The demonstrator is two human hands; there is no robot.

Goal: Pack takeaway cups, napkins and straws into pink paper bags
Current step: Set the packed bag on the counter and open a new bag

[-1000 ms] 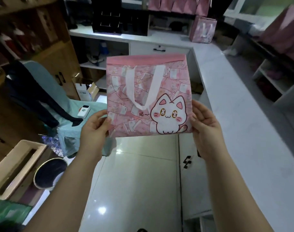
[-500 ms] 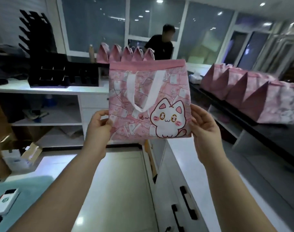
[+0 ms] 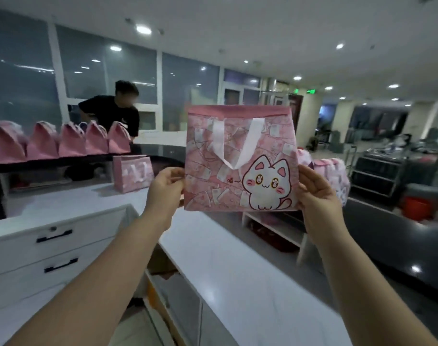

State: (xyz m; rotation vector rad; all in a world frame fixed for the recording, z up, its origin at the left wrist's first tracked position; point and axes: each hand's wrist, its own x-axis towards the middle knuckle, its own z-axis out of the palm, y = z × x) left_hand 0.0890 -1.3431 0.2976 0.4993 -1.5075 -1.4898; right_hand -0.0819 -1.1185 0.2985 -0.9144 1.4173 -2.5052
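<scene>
I hold a flat pink bag [image 3: 240, 158] with a white cat print and white handles upright in front of me, above the white counter [image 3: 238, 270]. My left hand [image 3: 166, 187] pinches its lower left edge. My right hand [image 3: 315, 193] grips its lower right edge with the fingers behind the bag. No cups, napkins or straws are in sight.
Several folded pink bags [image 3: 60, 142] line the dark upper counter at left. One pink bag [image 3: 133, 172] stands on the white counter, more pink bags [image 3: 335, 171] sit behind my right hand. A person in black [image 3: 113, 113] stands behind the counter. White drawers [image 3: 53, 248] are lower left.
My head has lifted and turned, so the view swung from the floor to the counter and room. Both hands keep the same hold on the bag.
</scene>
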